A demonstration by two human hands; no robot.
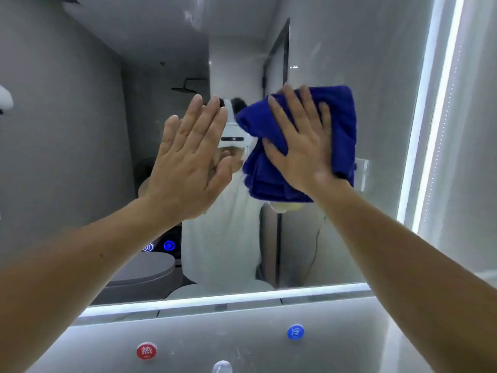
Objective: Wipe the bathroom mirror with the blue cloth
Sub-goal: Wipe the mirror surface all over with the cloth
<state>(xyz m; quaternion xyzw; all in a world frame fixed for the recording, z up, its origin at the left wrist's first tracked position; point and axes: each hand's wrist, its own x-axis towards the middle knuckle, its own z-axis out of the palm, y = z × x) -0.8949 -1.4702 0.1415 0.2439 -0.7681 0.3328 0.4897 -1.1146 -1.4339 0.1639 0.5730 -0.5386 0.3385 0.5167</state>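
The bathroom mirror (80, 157) fills most of the view, with a lit strip along its bottom and right edges. A folded blue cloth (341, 125) lies flat against the glass right of centre. My right hand (301, 146) presses on it with straight, spread fingers; the cloth sticks out above, to the right and below the palm. My left hand (188, 154) rests flat on the bare glass just left of the cloth, fingers straight and together, holding nothing. The hands are a small gap apart.
Below the mirror, the wall carries a red round knob (146, 351), a blue round knob (295, 332) and the top of a tap (222, 366). Two lit touch icons (169, 245) glow low on the glass. The mirror's bright right edge (427, 146) meets the side wall.
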